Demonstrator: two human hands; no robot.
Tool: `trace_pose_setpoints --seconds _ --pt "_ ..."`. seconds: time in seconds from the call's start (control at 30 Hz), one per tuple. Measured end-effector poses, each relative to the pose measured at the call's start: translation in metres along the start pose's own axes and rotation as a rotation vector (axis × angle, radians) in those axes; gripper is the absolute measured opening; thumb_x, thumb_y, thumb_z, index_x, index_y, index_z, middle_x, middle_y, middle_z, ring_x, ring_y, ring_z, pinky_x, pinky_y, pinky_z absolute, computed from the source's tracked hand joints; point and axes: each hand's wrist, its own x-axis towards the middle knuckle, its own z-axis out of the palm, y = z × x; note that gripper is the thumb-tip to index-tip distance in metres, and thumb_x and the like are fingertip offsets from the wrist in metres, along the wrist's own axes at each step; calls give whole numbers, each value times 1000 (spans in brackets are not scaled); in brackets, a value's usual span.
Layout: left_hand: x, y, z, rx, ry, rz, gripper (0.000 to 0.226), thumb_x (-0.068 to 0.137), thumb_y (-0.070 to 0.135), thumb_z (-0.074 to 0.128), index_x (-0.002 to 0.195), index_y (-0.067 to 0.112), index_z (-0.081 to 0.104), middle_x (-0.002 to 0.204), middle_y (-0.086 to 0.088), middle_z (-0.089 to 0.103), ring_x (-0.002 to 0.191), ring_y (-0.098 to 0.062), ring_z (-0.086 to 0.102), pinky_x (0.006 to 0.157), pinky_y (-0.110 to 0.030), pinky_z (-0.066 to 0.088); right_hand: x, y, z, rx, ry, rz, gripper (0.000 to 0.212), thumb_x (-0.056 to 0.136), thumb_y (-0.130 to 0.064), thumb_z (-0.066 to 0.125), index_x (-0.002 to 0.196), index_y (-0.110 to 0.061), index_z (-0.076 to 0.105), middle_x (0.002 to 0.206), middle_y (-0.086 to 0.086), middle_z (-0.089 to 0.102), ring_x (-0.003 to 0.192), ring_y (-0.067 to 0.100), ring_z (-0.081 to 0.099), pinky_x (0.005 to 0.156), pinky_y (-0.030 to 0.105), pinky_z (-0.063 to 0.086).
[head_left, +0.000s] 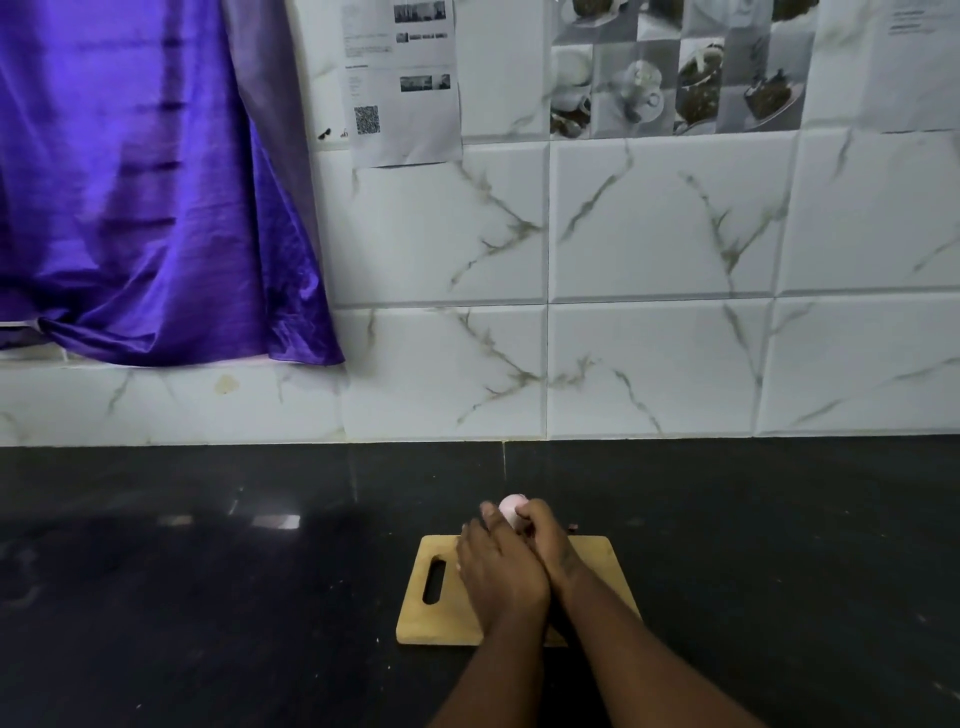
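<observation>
While left hand (500, 569) and right hand (543, 538) clasp it, the round ball (510, 505) shows pale pink.

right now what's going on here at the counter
A person is working over a light wooden cutting board with a handle slot, which lies on the black stone countertop. Both hands are on a small pale pink rounded thing at the board's far edge. The right hand has its fingers curled over it. The left hand lies against its left side, its grip hidden. What the pink thing is cannot be told.
</observation>
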Motion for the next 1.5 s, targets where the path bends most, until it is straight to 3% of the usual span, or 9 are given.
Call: trace_pose_setpoints --seconds 0.13,0.3,0.37,0.57,0.7,0.83,1.0,1.23,1.5 --pt "-4 3 -4 -115 -6 -88 76 101 67 15 115 16 70 121 -7 71 120 -30 64 108 -53 47 -31 -1 3 134 -2 26 44 98 -33 44 80 0 67 61 12 72 74 28 63 65 34 47" --pt "-7 8 -28 -474 -30 -333 28 108 16 45 113 1 68 108 -15 74 92 -27 68 78 -28 58 -61 11 13 395 34 22 59 96 -44 40 105 7 69 101 26 75 101 38 67 90 42 52" --pt "-8 13 -45 -754 -59 -470 25 107 11 49 116 1 69 110 -19 72 91 -31 68 83 -35 57 -73 14 21 487 36 4 62 96 -46 39 111 7 67 114 29 71 113 42 65 103 47 47" --pt "-27 29 -119 -1217 -88 -516 35 112 23 39 97 7 66 101 -15 69 91 -29 67 88 -43 55 -121 23 77 579 -87 -45 61 95 -44 36 106 8 66 87 24 77 97 41 68 84 43 54" --pt "-37 26 -201 -1196 -17 -436 38 113 27 35 97 11 67 106 -17 69 97 -30 66 108 -47 48 -168 50 139 577 -226 7 62 93 -45 33 107 6 66 92 26 74 89 39 71 80 41 56" --pt "-58 8 -299 -1258 131 -396 38 111 29 36 93 15 66 102 -10 69 96 -25 66 104 -43 48 -213 107 198 554 -398 102 60 92 -44 34 104 7 64 92 27 70 80 36 72 70 36 61" --pt "-85 -60 -414 -1342 348 -380 31 107 23 43 89 12 65 92 -12 66 85 -25 65 93 -40 52 -247 223 267 534 -471 291 51 82 -46 49 120 -11 46 120 29 50 100 39 63 90 43 54" --pt "-126 -186 -525 -1280 744 -500 27 102 20 47 80 10 61 77 -11 66 80 -24 60 84 -38 49 -292 373 319 309 -375 675 53 93 -45 36 92 0 64 85 21 72 93 38 66 89 45 51" --pt "-154 -312 -598 -1269 1054 -671 38 108 24 37 81 13 61 71 -13 69 77 -30 62 85 -44 52 -316 502 349 -28 -280 928 43 93 -44 41 83 -7 60 92 20 66 86 38 65 79 40 51"
